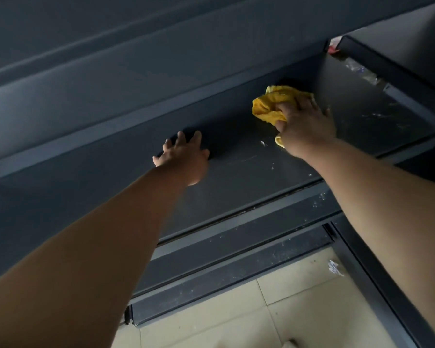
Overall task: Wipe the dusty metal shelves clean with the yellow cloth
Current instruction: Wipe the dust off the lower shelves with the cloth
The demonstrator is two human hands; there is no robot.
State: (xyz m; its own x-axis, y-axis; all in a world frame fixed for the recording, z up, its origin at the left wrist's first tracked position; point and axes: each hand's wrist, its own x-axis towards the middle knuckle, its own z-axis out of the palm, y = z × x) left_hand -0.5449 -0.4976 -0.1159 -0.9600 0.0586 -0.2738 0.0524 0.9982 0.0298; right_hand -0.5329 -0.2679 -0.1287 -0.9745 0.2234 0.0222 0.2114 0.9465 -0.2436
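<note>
The dark grey metal shelving (136,79) fills most of the view, with its tiers stepping down toward a pale tiled floor (299,310). The shelf being worked on (236,177) runs across the middle. At least 2 lower ledges (236,249) below it carry a film of pale dust, so they look not yet wiped.

Both arms reach up and forward. The left hand (183,159) lies palm-down on the bare shelf with its fingers spread, and it holds nothing. It is probably planted there to steady the reach. The right hand (304,121) sits further back and toward the shelf's right end. Its fingers are curled over the bunched yellow cloth (269,106) and press it down onto the metal. A wadded cloth gives the palm something firm to bear on, which suits scrubbing.

White specks (263,143) lie on the shelf just beside the cloth, and fainter smears (377,114) mark the right end, so this shelf seems only partly done. Bits of litter (362,71) rest on the neighbouring ledge at the upper right. A crumpled white scrap (335,268) lies on the floor.
</note>
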